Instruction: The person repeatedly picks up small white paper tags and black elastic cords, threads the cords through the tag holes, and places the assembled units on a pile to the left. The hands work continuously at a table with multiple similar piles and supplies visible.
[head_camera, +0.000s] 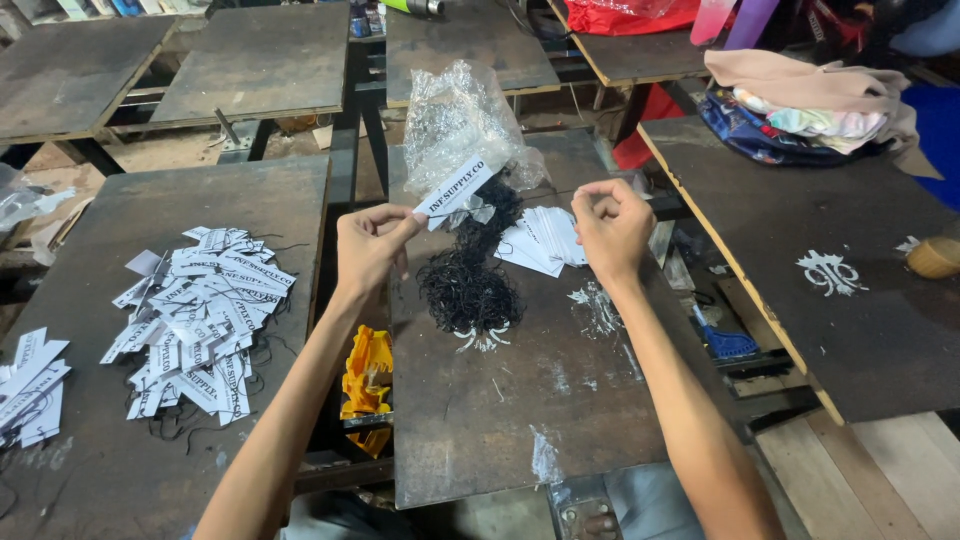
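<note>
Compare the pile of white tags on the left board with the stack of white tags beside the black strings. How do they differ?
The left pile of tags is large and scattered loosely; the stack by the strings is smaller and neater. The left pile has thin black strings running among its tags; the stack appears unstrung, lying beside the black string bundle. Both are white paper tags on dark boards. The left hand holds one such tag.

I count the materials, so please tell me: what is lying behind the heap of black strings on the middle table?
Behind the heap of black strings sits a crumpled clear plastic bag, with a stack of white tags beside it. What lies under the bag is covered.
</note>
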